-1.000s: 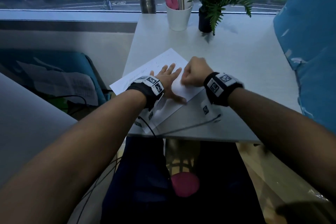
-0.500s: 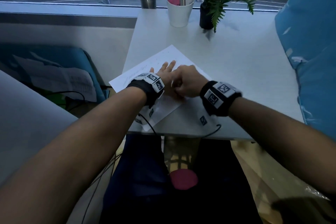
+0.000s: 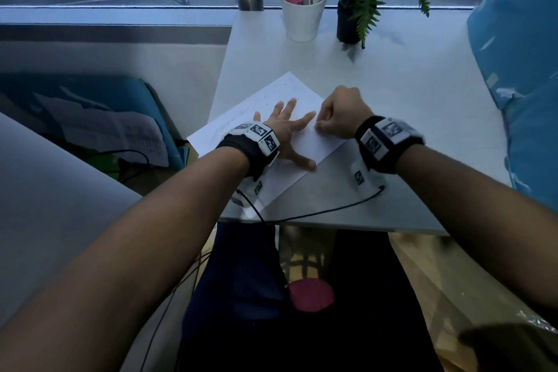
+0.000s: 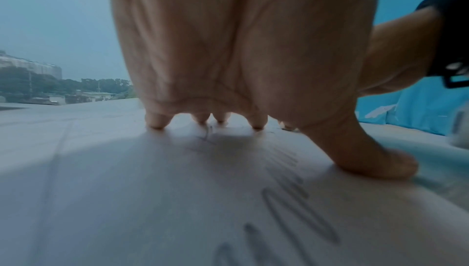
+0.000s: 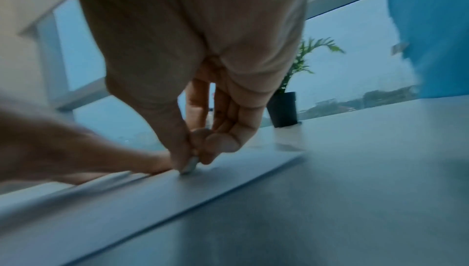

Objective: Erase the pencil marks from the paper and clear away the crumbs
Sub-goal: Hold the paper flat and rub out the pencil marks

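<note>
Fingertips [image 5: 182, 162] half-hiding small eraser [image 5: 189, 167]

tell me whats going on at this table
A person is rubbing pencil marks off a sheet of paper on a white table. The left hand lies flat with fingers spread, pinning the sheet down. The right hand pinches a small eraser and presses it to the paper near the sheet's right edge. Pencil scribbles still show under the left hand, so the job isn't finished.

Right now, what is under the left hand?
The left hand presses flat on the paper, which lies on the table. Pencil marks show beneath the palm; marks under the fingertips are covered.
</note>
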The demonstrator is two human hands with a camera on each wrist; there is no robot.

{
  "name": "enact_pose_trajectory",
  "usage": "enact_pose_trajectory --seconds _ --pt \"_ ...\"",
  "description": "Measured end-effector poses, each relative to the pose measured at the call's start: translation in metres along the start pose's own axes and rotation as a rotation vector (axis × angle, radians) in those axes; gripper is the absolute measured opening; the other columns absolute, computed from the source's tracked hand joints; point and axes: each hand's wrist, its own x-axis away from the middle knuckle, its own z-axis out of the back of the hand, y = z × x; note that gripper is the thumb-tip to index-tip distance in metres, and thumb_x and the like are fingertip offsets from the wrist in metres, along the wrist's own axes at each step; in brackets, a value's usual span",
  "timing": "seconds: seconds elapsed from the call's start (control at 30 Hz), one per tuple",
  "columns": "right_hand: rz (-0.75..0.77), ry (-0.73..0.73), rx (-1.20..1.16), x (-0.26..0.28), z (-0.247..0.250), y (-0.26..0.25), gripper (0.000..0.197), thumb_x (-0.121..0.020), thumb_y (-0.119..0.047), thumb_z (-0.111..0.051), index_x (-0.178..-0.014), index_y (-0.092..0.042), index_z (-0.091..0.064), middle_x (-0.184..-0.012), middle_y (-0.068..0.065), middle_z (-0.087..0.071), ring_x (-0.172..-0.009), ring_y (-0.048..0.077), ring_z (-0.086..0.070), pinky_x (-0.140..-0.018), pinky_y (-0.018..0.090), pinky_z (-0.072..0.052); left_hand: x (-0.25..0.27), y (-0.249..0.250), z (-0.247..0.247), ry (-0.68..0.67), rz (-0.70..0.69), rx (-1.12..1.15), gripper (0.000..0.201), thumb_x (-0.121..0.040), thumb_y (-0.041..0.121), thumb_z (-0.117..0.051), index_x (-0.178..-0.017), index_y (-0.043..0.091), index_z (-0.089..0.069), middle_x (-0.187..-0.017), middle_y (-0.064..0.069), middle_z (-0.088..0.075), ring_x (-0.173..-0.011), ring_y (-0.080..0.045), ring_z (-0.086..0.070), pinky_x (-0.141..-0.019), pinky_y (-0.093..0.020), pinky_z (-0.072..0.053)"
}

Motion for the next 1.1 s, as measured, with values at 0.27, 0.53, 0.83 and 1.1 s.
enact_pose_trajectory --seconds 0.27,0.53,0.83,1.1 --pt "-0.106 0.023 -0.025 -0.004 0.006 0.011 0.008 -0.072 -0.013 -0.071 -0.072 -0.007 -0.076 -0.07 0.004 -0.071 -0.068 0.016 -0.063 -0.063 0.019 -0.045 0.001 0.003 0.001 0.0 0.014 -0.002 0.127 -0.053 0.083 -0.07 -0.15 0.052 0.007 -0.161 0.002 0.026 -0.148 -0.024 0.022 -0.112 -0.065 0.007" --pt "-0.15 0.028 0.011 -0.015 0.007 0.012 0.006 -0.071 -0.01 -0.07 -0.069 -0.008 -0.075 -0.073 0.009 -0.073 -0.079 0.022 -0.068 -0.074 0.032 -0.059 0.02 -0.013 0.007 -0.015 -0.043 0.003 0.127 -0.058 0.073 -0.077 -0.153 0.045 0.003 -0.162 -0.001 0.021 -0.149 -0.025 0.019 -0.117 -0.059 0.008" --pt "0.042 -0.05 0.062 0.012 -0.026 -0.019 0.011 -0.072 -0.017 -0.068 -0.079 -0.01 -0.072 -0.08 0.009 -0.07 -0.072 0.022 -0.063 -0.071 0.029 -0.054 0.019 -0.012 0.007 -0.076 0.03 -0.085 0.129 -0.052 0.085 -0.069 -0.146 0.055 0.013 -0.159 -0.002 0.029 -0.147 -0.029 0.023 -0.114 -0.066 0.004" --pt "0.085 -0.074 0.086 0.022 -0.022 -0.033 0.013 -0.07 -0.013 -0.064 -0.07 -0.001 -0.07 -0.072 0.01 -0.067 -0.067 0.025 -0.062 -0.069 0.029 -0.052 0.023 -0.01 0.007 -0.09 0.036 -0.109 0.137 -0.046 0.084 -0.072 -0.148 0.052 0.014 -0.159 -0.003 0.031 -0.147 -0.029 0.024 -0.115 -0.066 0.003"
